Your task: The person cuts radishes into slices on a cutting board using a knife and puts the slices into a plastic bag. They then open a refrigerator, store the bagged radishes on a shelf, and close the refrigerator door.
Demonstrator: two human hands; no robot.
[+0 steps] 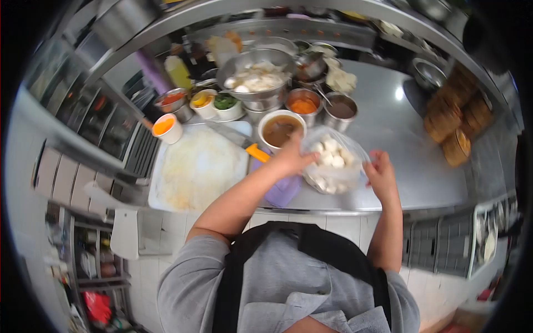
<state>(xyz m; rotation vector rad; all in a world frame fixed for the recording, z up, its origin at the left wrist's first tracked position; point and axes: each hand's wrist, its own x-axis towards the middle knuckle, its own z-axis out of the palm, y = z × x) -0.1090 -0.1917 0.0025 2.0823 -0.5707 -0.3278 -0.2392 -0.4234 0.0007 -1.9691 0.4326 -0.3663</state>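
A clear plastic bag (326,182) of white balls (335,155) is set near the front edge of the worktop (427,186). Its right rim is pinched by the right hand (381,172); its left side is met by the left hand (294,158), whose grip cannot be told, the mouth presumably spread for access. The knife's orange handle (257,152) is turned nearward, probably for easy grasping. No writing can be read.

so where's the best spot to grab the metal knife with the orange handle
By its orange handle, probably coming from the near right: the handle juts past the right edge of the white rectangular cutting board, while the metal blade lies over the board, pointing away to the far left. The left hand looks nearest.
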